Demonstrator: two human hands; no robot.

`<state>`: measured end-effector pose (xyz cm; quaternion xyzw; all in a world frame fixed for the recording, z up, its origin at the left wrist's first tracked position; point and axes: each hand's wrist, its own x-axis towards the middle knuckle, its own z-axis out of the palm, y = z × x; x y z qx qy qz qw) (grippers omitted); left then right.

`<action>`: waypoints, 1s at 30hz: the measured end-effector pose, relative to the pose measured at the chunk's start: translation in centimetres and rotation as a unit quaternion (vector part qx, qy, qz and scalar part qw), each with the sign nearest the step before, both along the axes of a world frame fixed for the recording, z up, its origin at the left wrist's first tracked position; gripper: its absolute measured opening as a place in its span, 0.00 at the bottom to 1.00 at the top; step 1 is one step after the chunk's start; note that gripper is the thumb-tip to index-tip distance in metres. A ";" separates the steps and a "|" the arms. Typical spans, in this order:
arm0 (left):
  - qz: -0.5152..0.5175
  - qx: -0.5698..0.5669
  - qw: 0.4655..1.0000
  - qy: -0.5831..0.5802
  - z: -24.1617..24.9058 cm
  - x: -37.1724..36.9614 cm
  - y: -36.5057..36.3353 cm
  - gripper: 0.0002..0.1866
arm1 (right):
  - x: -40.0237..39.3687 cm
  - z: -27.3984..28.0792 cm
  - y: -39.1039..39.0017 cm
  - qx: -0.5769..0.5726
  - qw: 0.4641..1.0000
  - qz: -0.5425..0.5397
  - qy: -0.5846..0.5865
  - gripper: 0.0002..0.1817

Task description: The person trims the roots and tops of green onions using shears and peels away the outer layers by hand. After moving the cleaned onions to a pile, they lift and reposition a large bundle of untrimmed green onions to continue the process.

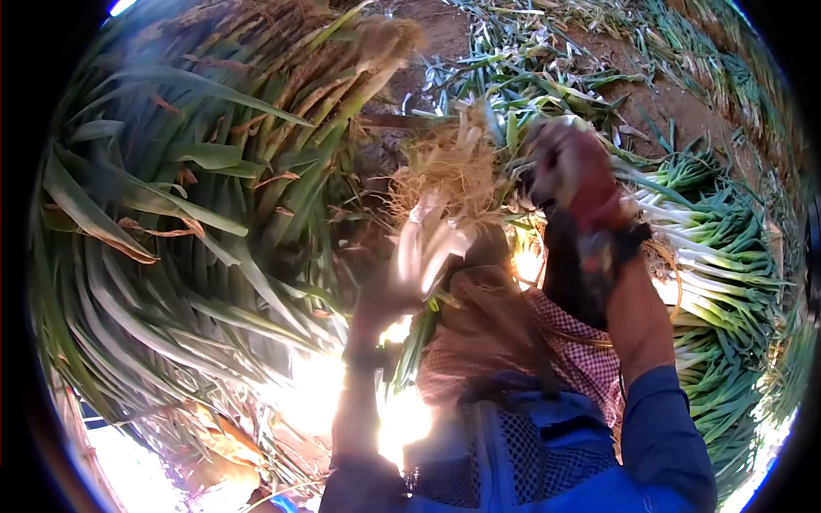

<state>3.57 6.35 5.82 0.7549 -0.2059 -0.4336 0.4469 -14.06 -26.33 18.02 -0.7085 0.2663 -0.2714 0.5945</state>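
Note:
My left hand [385, 286] is closed around the white stalks of a small bunch of green onions [432, 235], with the roots pointing up and away from me. The tangled tan roots [449, 167] spread above the stalks. To the right of the roots is my right hand [569, 162], raised in a reddish, dirty glove and blurred by motion. Its fingers look curled, but whether they hold anything is hidden. A dark band circles the right wrist.
A large heap of untrimmed green onions [171, 222] fills the left side. Cleaned onions with white stalks [701, 248] lie in a row at the right. Cut leaves and scraps [505, 68] cover the soil ahead. A checked cloth [590, 359] lies over my lap.

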 end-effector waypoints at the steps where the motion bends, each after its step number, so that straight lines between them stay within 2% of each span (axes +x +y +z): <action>1: -0.011 0.003 1.000 0.008 -0.9 0.0 -0.2 0.39 | -0.3 1.1 -2.3 0.083 0.991 -0.022 -0.098 0.12; 2: -0.022 0.006 1.000 0.016 -1.0 -0.1 -0.6 0.40 | 0.0 3.2 -2.6 0.074 0.985 -0.152 -0.022 0.15; 3: -0.019 0.000 0.999 0.033 -1.1 -0.4 -0.7 0.40 | -0.4 2.3 -4.1 -0.092 0.987 -0.120 0.047 0.17; 4: -0.021 -0.002 0.999 0.035 -0.9 -0.5 -1.0 0.40 | -1.0 1.4 -5.3 -0.256 0.956 -0.084 0.114 0.18; 6: -0.033 0.028 0.999 -0.004 -0.9 -0.8 -1.4 0.40 | -2.3 1.7 -0.6 -0.321 0.922 0.025 0.216 0.21; 7: -0.031 0.028 0.999 -0.001 -1.9 -0.7 -0.8 0.40 | -2.5 1.4 1.7 -0.319 0.897 0.108 0.288 0.26; 8: -0.090 -0.093 0.989 -0.077 -3.5 -0.1 0.1 0.40 | -2.6 0.8 3.9 -0.313 0.861 0.188 0.355 0.30; 9: -0.147 -0.212 0.954 -0.152 -4.4 0.1 0.6 0.40 | -2.5 -1.0 6.1 -0.283 0.871 0.198 0.348 0.30; 10: -0.146 -0.212 0.954 -0.152 -3.5 -0.3 0.0 0.40 | -2.1 -3.7 7.5 -0.253 0.881 0.208 0.341 0.29; 11: -0.082 -0.096 0.989 -0.081 -1.5 -0.9 -1.0 0.40 | -1.5 -7.4 7.8 -0.253 0.881 0.208 0.340 0.29; 12: -0.016 0.023 1.000 -0.009 -0.4 -1.2 -1.6 0.41 | -0.8 -11.3 8.0 -0.309 0.904 0.169 0.245 0.26; 13: -0.016 0.023 1.000 -0.010 -0.4 -1.2 -1.6 0.41 | -0.4 -13.1 7.9 -0.360 0.913 0.127 0.146 0.22; 14: -0.015 0.023 1.000 -0.014 -0.7 -1.1 -1.4 0.41 | -0.4 -7.7 6.7 -0.560 0.810 0.091 0.150 0.14; 15: -0.014 0.023 0.999 -0.017 -1.0 -1.1 -1.3 0.41 | -0.3 -6.7 4.3 -0.448 0.851 -0.022 0.272 0.09; 16: -0.012 0.020 1.000 -0.015 -1.3 -1.2 -1.0 0.41 | -0.7 -6.1 0.8 -0.455 0.859 -0.093 0.215 0.12; 17: -0.008 0.002 1.000 0.001 -1.7 -1.2 -0.8 0.41 | -0.8 -0.9 0.6 -0.296 0.916 -0.182 0.202 0.15; 18: -0.003 -0.018 1.000 0.017 -1.9 -1.1 -1.0 0.41 | -1.6 0.8 -0.6 -0.266 0.926 -0.163 0.214 0.18; 20: -0.012 -0.019 1.000 0.003 -0.9 -1.7 -1.5 0.40 | -1.6 2.1 1.1 -0.292 0.922 -0.020 0.252 0.19; 22: -0.021 -0.017 1.000 -0.012 -1.2 -1.8 -1.7 0.40 | -1.4 0.0 5.1 -0.351 0.906 0.064 0.229 0.20; 23: -0.045 -0.020 0.996 -0.073 -2.4 -1.7 -1.6 0.39 | -1.3 -1.4 6.4 -0.367 0.887 0.125 0.250 0.20; 24: -0.068 -0.021 0.988 -0.134 -3.0 -1.7 -1.4 0.39 | -0.9 -3.8 5.5 -0.367 0.887 0.127 0.251 0.20; 26: -0.063 -0.002 0.990 -0.123 -1.6 -1.7 -1.6 0.38 | 0.2 -7.9 1.2 -0.509 0.789 0.113 0.324 0.21; 28: -0.059 0.020 0.992 -0.110 -0.6 -2.1 -1.2 0.37 | 0.2 -3.6 -3.0 -0.368 0.866 -0.105 0.321 0.20; 30: -0.058 0.031 0.993 -0.093 -0.1 -1.8 -1.7 0.36 | -1.2 -2.2 -6.4 -0.439 0.836 -0.177 0.276 0.25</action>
